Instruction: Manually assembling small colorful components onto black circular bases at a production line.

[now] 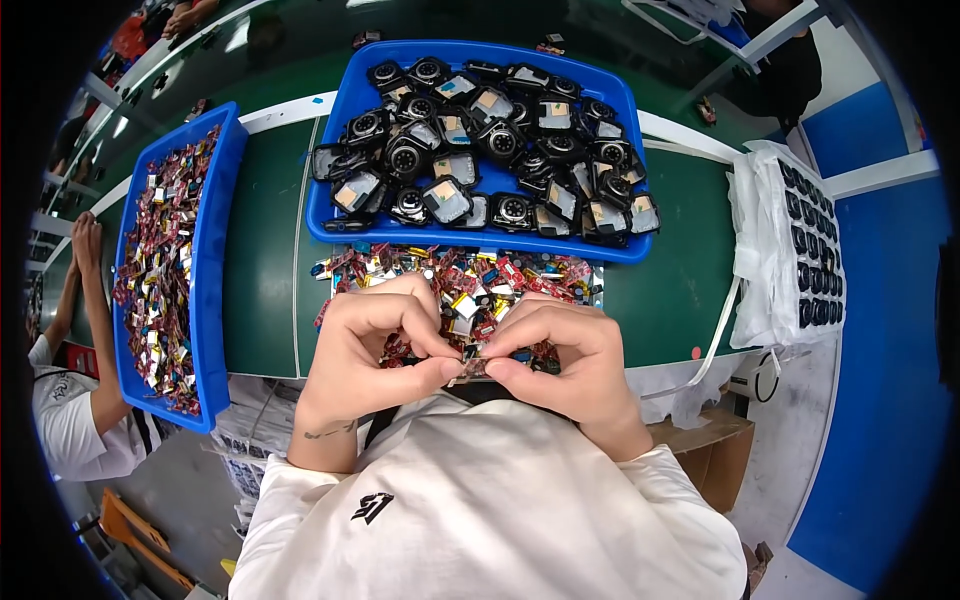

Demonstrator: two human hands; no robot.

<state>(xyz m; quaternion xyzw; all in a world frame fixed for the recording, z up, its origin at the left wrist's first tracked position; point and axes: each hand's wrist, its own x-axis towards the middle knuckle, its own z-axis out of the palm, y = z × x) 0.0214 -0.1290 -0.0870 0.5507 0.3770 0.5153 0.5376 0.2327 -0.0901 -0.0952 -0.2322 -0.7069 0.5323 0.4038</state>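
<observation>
Close in front of my body, my left hand [385,335] and my right hand [562,350] meet, each with thumb and forefinger pinched. Between the fingertips is a small electronic part [472,368], dark on top with a pale, see-through looking lower bit; its exact kind is too small to tell. Just beyond and partly hidden by my hands spreads a pile of small electronic parts [510,272], red, white, yellow and blue. Behind the pile stands a blue tray [480,238] of black smartwatch housings [403,160], lying jumbled, some showing round sensor backs, others their open insides.
At the left a long blue bin [205,330] holds many similar small parts. On the right, white foam trays [755,250] carry rows of black pieces. The green table [262,250] lies beneath. A cardboard box [712,455] is below right; a co-worker's arms [92,310] are far left.
</observation>
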